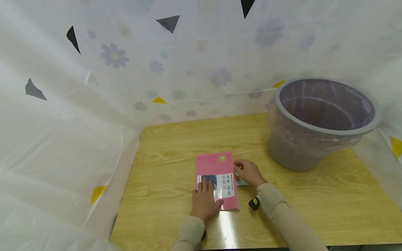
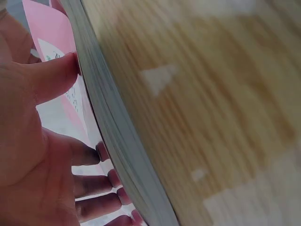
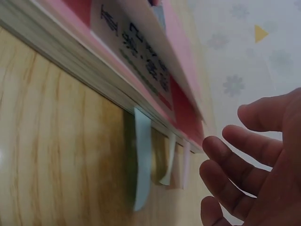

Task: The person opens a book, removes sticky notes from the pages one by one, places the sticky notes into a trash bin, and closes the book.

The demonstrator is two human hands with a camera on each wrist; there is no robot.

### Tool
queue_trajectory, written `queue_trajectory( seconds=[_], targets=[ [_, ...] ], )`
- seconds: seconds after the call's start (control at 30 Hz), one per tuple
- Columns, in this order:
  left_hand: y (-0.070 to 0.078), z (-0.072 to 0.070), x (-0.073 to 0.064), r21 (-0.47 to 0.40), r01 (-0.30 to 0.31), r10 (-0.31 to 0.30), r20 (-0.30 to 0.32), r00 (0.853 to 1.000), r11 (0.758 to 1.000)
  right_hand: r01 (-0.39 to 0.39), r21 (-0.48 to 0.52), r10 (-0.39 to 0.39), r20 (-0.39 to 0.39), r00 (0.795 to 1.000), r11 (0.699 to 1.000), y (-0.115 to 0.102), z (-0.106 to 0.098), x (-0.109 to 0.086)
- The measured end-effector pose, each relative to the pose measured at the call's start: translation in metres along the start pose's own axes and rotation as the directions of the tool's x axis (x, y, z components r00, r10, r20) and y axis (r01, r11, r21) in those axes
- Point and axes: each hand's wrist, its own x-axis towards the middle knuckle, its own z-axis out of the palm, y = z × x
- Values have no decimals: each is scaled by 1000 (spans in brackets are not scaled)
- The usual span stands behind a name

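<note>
A pink paperback book (image 1: 214, 164) with Chinese characters on a white cover panel lies on the wooden table. My left hand (image 1: 204, 202) rests on its lower left part, fingers spread over the cover; in the left wrist view the thumb (image 2: 56, 75) reaches the cover's edge. Beside the book's upper right edge is my right hand (image 1: 249, 172), its fingers loosely bent with nothing between them. Paper strips stick out from the pages on that side: a pale blue strip (image 3: 142, 160), a whitish strip (image 3: 169, 160) and a pink strip (image 3: 186, 165). The front cover stands slightly raised along this edge.
A large grey bin (image 1: 292, 150) lined with a clear plastic bag stands at the table's back right. White sheeting with a flower pattern (image 1: 201, 69) hangs behind the table (image 1: 163, 157) and down its sides. Yellow and dark triangles are stuck on it.
</note>
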Motion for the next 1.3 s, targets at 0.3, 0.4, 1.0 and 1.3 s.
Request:
queue_trajectory(
  seconds=[0.3,0.4,1.0,1.3],
  targets=[
    [4,3,-4,14,0,0,15,1000,1000,-43,-55,40,-46,998,998,3,11,3],
    [2,3,-6,6,12,-13,34,999,1000,-61,-52,59,-44,997,997,0,18,3],
    [-3,3,-12,-44,45,-43,39,998,998,-177,32,180,-142,973,984,-7,37,9],
    [1,1,-12,-85,40,-39,18,999,996,-201,109,215,-145,966,974,-4,38,7]
  ],
)
